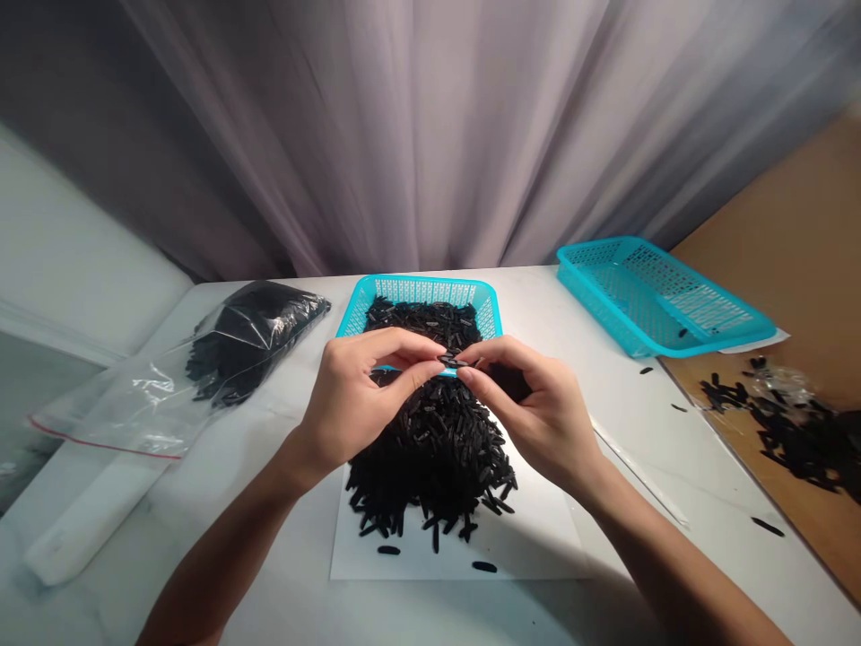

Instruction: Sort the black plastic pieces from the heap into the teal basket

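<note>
Head view: we're at a close fingertip-handling step, by the look of it. Left hand (pixel 353 395) nearly closed, thumb and index pinching one end of a small dark piece (pixel 449 361); right hand (pixel 555 408) mirrors it at the other end. Can't tell if we grip just one piece or a few. It's up over the near rim of the blue basket (pixel 352 307), between the dark pieces inside (pixel 430 316) and the loose pile (pixel 430 458) on the white sheet (pixel 417 569). Any move from here calls for a light, even pinch, we judge, both hands level, since so little sticks out of our fingertips. Clear bag (pixel 252 336) of dark stuff sits off left, second blue basket (pixel 598 305) off right; we touch neither.
</note>
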`<state>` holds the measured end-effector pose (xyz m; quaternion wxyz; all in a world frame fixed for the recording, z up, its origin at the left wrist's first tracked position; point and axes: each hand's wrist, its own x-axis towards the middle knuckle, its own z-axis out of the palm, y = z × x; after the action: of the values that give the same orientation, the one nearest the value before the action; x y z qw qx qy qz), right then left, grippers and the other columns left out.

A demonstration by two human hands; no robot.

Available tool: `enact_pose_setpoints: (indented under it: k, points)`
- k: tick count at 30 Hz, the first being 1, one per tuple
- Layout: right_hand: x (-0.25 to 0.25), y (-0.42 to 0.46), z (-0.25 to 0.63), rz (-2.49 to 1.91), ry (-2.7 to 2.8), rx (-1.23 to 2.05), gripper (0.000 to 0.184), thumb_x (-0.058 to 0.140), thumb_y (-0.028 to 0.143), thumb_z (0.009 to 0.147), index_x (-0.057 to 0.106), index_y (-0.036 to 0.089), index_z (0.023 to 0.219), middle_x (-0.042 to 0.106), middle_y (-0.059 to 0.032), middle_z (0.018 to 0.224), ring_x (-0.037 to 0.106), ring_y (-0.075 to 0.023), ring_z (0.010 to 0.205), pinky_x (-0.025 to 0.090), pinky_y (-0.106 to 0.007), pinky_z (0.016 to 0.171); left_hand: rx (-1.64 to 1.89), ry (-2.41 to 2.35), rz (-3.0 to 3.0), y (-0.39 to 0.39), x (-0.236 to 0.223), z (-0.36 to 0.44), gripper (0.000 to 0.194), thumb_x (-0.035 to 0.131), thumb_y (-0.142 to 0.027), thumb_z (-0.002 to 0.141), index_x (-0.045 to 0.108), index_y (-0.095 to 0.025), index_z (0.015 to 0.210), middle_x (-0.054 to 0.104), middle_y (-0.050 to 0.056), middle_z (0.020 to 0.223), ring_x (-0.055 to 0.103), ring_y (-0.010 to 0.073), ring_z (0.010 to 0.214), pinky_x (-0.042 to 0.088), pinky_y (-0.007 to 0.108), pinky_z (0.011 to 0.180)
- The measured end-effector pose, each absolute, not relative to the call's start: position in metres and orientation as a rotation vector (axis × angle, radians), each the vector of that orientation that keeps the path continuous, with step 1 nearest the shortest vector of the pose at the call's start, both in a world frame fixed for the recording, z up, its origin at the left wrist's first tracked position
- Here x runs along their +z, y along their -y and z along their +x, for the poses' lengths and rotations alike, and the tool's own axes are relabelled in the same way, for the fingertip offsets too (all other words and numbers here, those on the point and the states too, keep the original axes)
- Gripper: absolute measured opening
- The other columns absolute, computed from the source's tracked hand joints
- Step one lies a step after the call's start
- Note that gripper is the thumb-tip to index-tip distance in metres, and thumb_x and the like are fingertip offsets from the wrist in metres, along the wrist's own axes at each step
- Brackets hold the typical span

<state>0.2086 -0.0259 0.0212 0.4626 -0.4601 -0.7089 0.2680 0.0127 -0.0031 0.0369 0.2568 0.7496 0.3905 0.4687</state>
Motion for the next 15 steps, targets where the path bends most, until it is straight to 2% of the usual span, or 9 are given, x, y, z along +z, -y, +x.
enact_pose_setpoints:
  k: [6, 15]
  points:
    - [0.0213, 0.0273, 0.2099, -1.142, 1.747, 0.655, 0.003, 0.067, 0.022, 0.092, 0.068, 0.021, 0.095, 0.067, 0.0028, 0.079, 0.055, -0.0101, 0.064, 0.041, -0.026, 0.061, 1.25, -1.071, 2.033, 0.0047, 0.0393, 0.012, 0.01, 0.079, -0.013, 0.08, 0.077, -0.018, 0.089, 0.079, -0.003, 0.084, 0.074, 0.0066, 0.075, 0.06, 0.01, 0.074]
    - [0.0247, 0.0259, 0.2089, -1.137, 1.692, 0.822, 0.008, 0.064, 0.026, 0.095, 0.069, 0.021, 0.093, 0.065, 0.0023, 0.075, 0.052, -0.0111, 0.062, 0.04, -0.027, 0.06, 1.215, -1.098, 1.964, 0.0052, 0.0419, 0.0116, 0.008, 0.08, -0.015, 0.08, 0.077, -0.019, 0.086, 0.079, -0.004, 0.082, 0.074, 0.0074, 0.075, 0.061, 0.011, 0.075]
